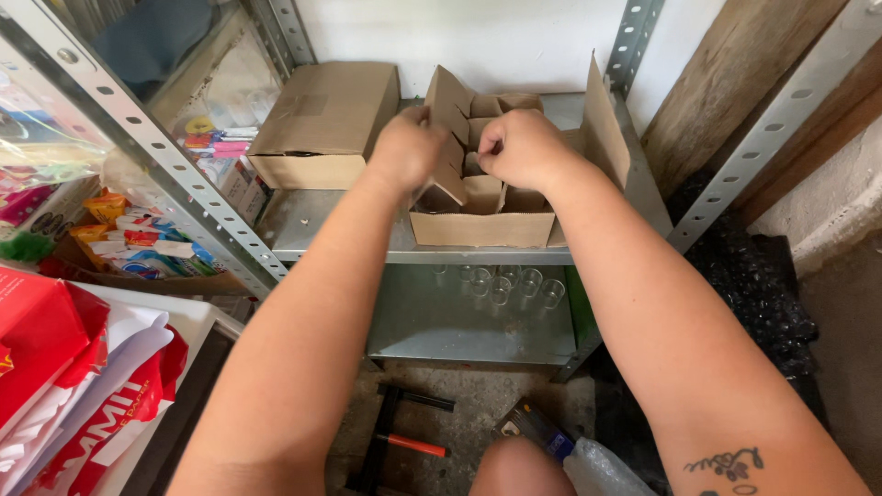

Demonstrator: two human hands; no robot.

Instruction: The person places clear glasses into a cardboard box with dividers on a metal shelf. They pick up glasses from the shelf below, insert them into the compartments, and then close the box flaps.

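Both hands, left hand (pixel 404 147) and right hand (pixel 519 147), are pinching the cardboard dividers (pixel 455 138) inside the open carton (pixel 482 225); a closed box (pixel 322 124) is sitting just left of it, drinking glasses (pixel 501 285) standing below.

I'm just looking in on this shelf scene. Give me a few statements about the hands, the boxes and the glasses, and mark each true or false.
1. Both hands, left hand and right hand, are at the open box with cardboard dividers. True.
2. The closed box stands to the right of the open one. False: it stands to its left.
3. The glasses stand on the shelf below the boxes. True.
4. The glasses are inside the open box. False: they are on the lower shelf; no glass shows in the box.
5. A clamp with an orange handle lies on the floor. True.
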